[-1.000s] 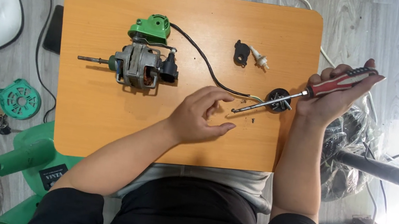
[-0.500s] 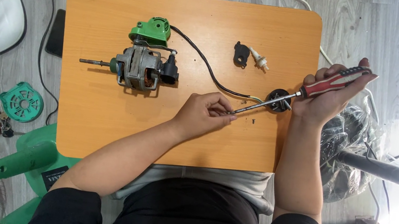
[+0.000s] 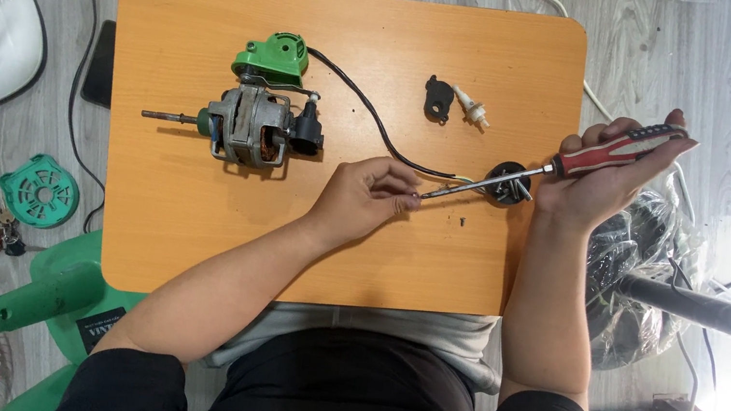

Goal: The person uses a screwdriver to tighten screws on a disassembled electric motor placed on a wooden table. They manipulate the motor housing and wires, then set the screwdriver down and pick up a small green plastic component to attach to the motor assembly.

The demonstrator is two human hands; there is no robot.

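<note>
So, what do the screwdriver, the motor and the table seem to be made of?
Screwdriver: bright steel shaft, grip probably plastic or rubber, red and black, in the right hand.
Motor: dull grey metal frame with coppery windings showing inside; its green cap looks like glossy plastic.
Table: smooth orange top with faint wood grain, likely laminate or varnished board.

On the counter [image 3: 185, 236] the fan motor [image 3: 251, 124] lies left of centre, its shaft pointing left; a housing cap [image 3: 274, 56] sits just behind it; a cable [image 3: 369, 118] runs from the motor rightward to a round switch part [image 3: 508, 183] near the right edge; behind that lie a small knob [image 3: 438, 99] and a plug piece [image 3: 471, 110] side by side; the screwdriver [image 3: 527, 174] slants across the switch part, its tip at the left hand [image 3: 367, 198], its handle in the right hand [image 3: 600, 174].
</note>
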